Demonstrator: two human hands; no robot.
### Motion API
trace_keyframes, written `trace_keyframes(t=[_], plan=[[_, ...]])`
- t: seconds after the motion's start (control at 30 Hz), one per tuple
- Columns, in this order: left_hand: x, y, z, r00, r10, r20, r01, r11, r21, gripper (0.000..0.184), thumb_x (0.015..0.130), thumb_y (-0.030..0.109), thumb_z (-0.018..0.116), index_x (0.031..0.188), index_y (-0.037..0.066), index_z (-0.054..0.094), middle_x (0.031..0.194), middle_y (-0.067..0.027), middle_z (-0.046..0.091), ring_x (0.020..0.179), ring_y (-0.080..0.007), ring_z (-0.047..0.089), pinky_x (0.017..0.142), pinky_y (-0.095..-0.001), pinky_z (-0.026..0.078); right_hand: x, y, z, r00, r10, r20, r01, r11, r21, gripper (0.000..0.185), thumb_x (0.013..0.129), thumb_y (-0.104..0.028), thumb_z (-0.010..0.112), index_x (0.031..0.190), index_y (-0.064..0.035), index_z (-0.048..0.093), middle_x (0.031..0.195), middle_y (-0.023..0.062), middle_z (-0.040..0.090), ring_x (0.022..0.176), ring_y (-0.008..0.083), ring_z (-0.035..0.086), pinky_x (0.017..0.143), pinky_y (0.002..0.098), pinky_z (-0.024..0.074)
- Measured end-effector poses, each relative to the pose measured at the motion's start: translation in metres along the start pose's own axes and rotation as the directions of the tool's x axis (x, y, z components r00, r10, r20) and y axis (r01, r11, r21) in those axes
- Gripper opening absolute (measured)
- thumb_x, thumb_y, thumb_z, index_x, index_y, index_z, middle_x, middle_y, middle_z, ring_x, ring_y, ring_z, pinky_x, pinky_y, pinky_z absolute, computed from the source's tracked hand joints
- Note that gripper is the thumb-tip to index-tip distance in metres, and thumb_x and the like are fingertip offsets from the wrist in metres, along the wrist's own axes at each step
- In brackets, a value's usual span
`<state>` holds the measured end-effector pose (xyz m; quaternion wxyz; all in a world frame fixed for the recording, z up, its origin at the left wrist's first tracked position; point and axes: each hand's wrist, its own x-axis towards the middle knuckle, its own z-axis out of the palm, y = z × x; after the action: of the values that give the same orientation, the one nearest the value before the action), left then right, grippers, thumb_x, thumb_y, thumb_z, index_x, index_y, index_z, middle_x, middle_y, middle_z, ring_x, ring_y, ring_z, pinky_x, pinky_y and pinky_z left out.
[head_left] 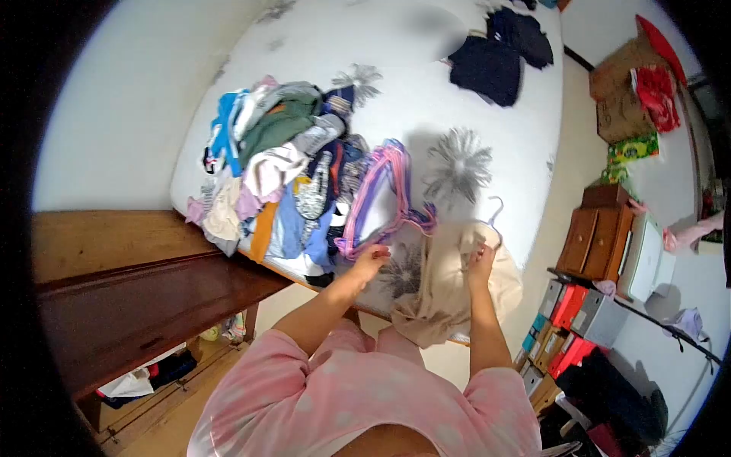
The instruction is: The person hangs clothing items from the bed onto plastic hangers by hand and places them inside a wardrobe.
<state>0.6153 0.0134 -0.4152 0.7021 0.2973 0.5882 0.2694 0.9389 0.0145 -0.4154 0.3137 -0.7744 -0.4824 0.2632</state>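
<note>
Right hand (480,264) gripped beige garment (443,283) | left hand (368,263) loose, empty | garment lay at its 4 o'clock, axis 1-to-7 o'clock

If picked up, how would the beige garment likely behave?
The beige garment would probably flop, given its loose folds. Lifted by the hanger, whose hook sticks out above it, it would likely hang more evenly.

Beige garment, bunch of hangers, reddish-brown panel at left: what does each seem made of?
Beige garment: soft matte fabric, judging by its loose folds; fibre unclear.
Bunch of hangers: perhaps smooth plastic or coated wire, given the slim pink-and-purple bars.
Reddish-brown panel: likely varnished wood, from its dark sheen.
</note>
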Motion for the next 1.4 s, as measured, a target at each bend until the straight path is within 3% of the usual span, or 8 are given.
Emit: trace_keyframes(t=[0.37,0.53,0.67,0.93,1.1,1.17,1.23,1.4], plan=[[0.024,0.129,-0.236,0.559,0.636,-0.532,-0.623,0.746,0.236,0.013,0.089,0.011,0.053,0.097,0.003,0.059,0.095,-0.0078,0.062,0.083,-0.0171,0.057,0.076,-0.0307,0.046,-0.076,-0.209,0.146,0.952,-0.28,0.128,0.248,0.944,0.219,0.019,0.085,0.0,0.054,0.104,0.0,0.054,0.099,0.0151,0.056,0.09,0.0288,0.055,0.08,0.0349,0.0448],[0.024,0.187,-0.328,0.279,0.701,-0.656,-0.259,0.713,0.652,0.02,0.088,0.021,0.056,0.103,0.01,0.063,0.121,-0.0168,0.053,0.11,-0.0333,0.05,0.094,-0.0422,0.038,-0.089,-0.304,0.186,0.888,-0.377,0.263,0.274,0.894,0.356,0.02,0.084,0.003,0.057,0.103,-0.0028,0.059,0.092,0.0109,0.056,0.074,0.0201,0.053,0.067,0.0285,0.0443],[0.05,0.173,-0.352,0.536,0.641,-0.55,0.017,0.643,0.766,0.029,0.087,0.021,0.057,0.114,0.013,0.062,0.132,-0.021,0.045,0.119,-0.0376,0.044,0.101,-0.0445,0.033,-0.094,-0.347,0.187,0.82,-0.455,0.348,0.318,0.866,0.385,0.016,0.084,0.004,0.055,0.098,-0.001,0.059,0.084,0.0092,0.052,0.07,0.0183,0.054,0.065,0.0273,0.0442],[-0.008,0.22,-0.348,0.588,0.426,-0.687,-0.698,0.697,-0.165,0.018,0.082,-0.005,0.051,0.095,0.004,0.058,0.076,0.0018,0.054,0.062,-0.0099,0.05,0.057,-0.024,0.043,-0.082,-0.329,0.185,0.774,-0.231,0.589,-0.146,0.84,0.522,0.012,0.091,-0.002,0.051,0.101,-0.0013,0.059,0.084,0.0054,0.062,0.068,0.012,0.057,0.064,0.0246,0.0469],[-0.055,0.191,-0.265,0.774,0.499,-0.391,-0.624,0.707,-0.332,0.015,0.083,-0.004,0.054,0.094,0.005,0.057,0.08,-0.0001,0.056,0.069,-0.0102,0.052,0.064,-0.0242,0.045,-0.075,-0.363,0.192,0.633,-0.042,0.773,-0.571,0.65,0.502,0.021,0.095,-0.02,0.051,0.108,-0.005,0.055,0.095,0.0079,0.064,0.076,0.015,0.061,0.068,0.0264,0.0498],[-0.097,0.182,-0.219,0.71,0.595,-0.376,-0.626,0.778,0.048,0.011,0.084,-0.001,0.056,0.093,0.006,0.057,0.083,-0.0011,0.057,0.076,-0.0102,0.053,0.071,-0.0235,0.044,-0.072,-0.396,0.193,0.461,-0.127,0.878,-0.715,0.534,0.452,0.03,0.095,-0.026,0.052,0.115,-0.0047,0.051,0.096,0.0082,0.062,0.078,0.016,0.061,0.07,0.0283,0.0509],[-0.123,0.163,-0.189,0.81,0.521,-0.27,-0.581,0.776,-0.245,0.011,0.081,-0.002,0.057,0.091,0.004,0.06,0.088,-0.0007,0.061,0.08,-0.0094,0.057,0.072,-0.0246,0.046,-0.071,-0.423,0.201,0.312,-0.182,0.932,-0.818,0.447,0.361,0.031,0.094,-0.027,0.053,0.115,-0.0046,0.049,0.095,0.0076,0.061,0.074,0.0152,0.059,0.066,0.0286,0.0507],[-0.167,0.15,-0.181,0.84,0.518,-0.16,-0.511,0.856,0.084,0.013,0.082,-0.003,0.056,0.091,0.004,0.061,0.084,-0.0005,0.059,0.077,-0.0089,0.055,0.071,-0.0239,0.045,-0.074,-0.444,0.224,0.342,-0.18,0.922,-0.596,0.718,0.361,0.031,0.088,-0.014,0.056,0.116,-0.0024,0.051,0.092,0.0081,0.061,0.068,0.0159,0.06,0.061,0.028,0.0514]])
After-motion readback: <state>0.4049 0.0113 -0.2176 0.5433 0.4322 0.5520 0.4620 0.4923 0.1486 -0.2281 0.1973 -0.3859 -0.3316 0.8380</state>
